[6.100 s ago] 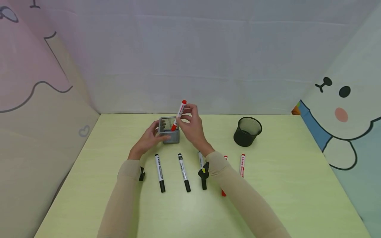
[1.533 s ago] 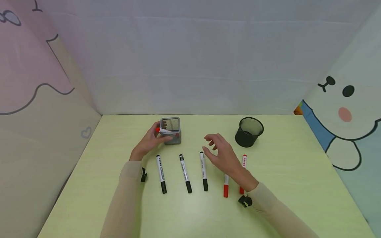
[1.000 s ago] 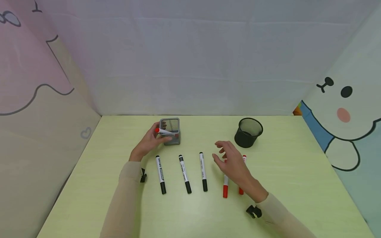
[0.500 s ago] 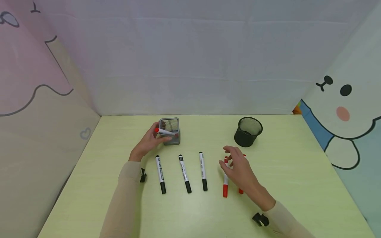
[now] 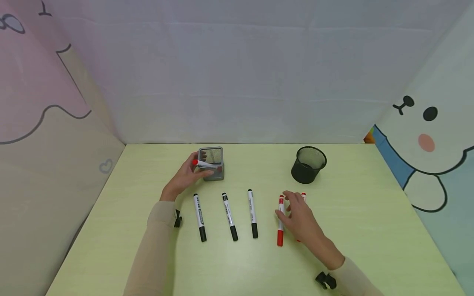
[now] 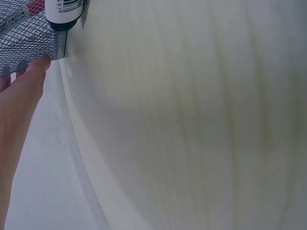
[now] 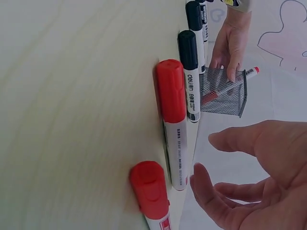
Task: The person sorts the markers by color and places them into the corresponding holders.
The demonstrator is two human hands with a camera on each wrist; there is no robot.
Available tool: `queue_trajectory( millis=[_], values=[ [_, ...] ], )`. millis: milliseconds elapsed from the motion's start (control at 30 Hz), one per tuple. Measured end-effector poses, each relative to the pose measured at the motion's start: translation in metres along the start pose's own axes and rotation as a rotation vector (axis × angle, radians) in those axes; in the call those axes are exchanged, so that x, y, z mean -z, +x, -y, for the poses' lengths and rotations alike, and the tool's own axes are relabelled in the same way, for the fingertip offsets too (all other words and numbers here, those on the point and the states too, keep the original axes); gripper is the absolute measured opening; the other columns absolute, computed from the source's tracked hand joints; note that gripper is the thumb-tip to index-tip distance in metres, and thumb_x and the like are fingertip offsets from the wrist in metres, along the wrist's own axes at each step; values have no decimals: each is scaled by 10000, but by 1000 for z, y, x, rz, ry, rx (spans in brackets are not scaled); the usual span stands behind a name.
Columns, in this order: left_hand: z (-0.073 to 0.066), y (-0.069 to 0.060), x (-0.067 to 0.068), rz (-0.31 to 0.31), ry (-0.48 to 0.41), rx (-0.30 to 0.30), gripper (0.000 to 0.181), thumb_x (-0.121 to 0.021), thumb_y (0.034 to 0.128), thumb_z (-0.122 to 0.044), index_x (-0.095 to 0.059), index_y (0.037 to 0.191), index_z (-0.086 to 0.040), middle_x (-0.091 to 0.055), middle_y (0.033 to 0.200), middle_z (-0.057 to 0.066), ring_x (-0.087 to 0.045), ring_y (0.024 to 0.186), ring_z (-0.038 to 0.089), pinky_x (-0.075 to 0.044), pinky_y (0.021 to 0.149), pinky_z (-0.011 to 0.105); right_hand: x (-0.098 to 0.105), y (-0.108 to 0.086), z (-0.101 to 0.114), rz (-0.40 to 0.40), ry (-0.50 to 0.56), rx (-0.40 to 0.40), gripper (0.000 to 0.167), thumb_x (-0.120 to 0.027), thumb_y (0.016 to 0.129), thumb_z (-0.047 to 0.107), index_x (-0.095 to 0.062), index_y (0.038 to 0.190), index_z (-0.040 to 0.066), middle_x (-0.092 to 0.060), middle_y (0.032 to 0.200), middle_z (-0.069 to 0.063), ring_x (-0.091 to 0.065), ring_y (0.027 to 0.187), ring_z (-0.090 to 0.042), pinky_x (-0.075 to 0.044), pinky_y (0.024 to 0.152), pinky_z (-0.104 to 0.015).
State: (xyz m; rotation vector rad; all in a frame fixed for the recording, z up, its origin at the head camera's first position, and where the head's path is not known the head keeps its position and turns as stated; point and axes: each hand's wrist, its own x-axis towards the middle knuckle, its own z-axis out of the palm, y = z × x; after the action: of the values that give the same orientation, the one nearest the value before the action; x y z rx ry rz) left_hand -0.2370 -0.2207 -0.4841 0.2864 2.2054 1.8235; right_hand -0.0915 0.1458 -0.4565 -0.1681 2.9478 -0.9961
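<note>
My left hand [image 5: 184, 174] grips the grey mesh square holder [image 5: 214, 173] at its left side, thumb across the front. Inside leans a red-capped marker [image 5: 203, 163], its red end past the left rim. My right hand [image 5: 300, 218] hovers with parted fingers over a red marker [image 5: 280, 224], thumb at its left and fingertips at its right; the right wrist view shows a gap between the hand [image 7: 254, 177] and that marker [image 7: 176, 143]. A second red marker [image 7: 151, 191] lies beside it, partly hidden under my right hand in the head view.
Three black markers lie in a row: left [image 5: 199, 218], middle [image 5: 230, 216] and right [image 5: 252, 213]. A round black mesh cup [image 5: 304, 172] stands behind the red markers. White cloth [image 5: 237, 82] hangs along the table's back edge.
My right hand has moved from near the holder toward the red markers, then lower over them. The red-capped marker it held earlier now leans in the holder. My left hand keeps its grip.
</note>
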Motion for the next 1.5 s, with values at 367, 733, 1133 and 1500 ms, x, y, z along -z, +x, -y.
queue_trajectory(
  millis=[367, 733, 1133, 1500],
  values=[
    [1, -1, 2, 7, -3, 1, 839, -801, 921, -176, -286, 1582, -195, -441, 1466, 125, -445, 1372, 273, -367, 1117, 491, -9, 1, -2, 72, 17, -70, 633, -821, 881, 119, -509, 1399, -67, -567, 1112, -144, -537, 832, -186, -491, 665, -288],
    [0, 0, 1, 14, 0, 2, 842, -803, 918, -172, -287, 1582, -202, -428, 1480, 112, -438, 1383, 268, -369, 1120, 488, -13, 3, -5, 103, 44, -111, 562, -811, 878, 83, -533, 1339, -77, -588, 1076, -121, -527, 817, -181, -478, 654, -262],
    [0, -1, 1, 11, -10, 2, 850, -805, 915, -162, -285, 1586, -207, -427, 1472, 129, -448, 1369, 289, -369, 1114, 485, -10, 9, -6, 120, 115, -154, 516, -759, 878, 33, -537, 1326, -94, -612, 1066, -115, -553, 798, -172, -472, 649, -257],
    [1, 0, 2, 12, -7, 6, 852, -809, 911, -165, -287, 1582, -204, -425, 1471, 109, -435, 1396, 258, -368, 1125, 469, -8, 16, -14, 124, 227, -201, 476, -730, 899, 47, -549, 1325, -64, -658, 1137, -124, -634, 911, -202, -559, 763, -313]
  ],
)
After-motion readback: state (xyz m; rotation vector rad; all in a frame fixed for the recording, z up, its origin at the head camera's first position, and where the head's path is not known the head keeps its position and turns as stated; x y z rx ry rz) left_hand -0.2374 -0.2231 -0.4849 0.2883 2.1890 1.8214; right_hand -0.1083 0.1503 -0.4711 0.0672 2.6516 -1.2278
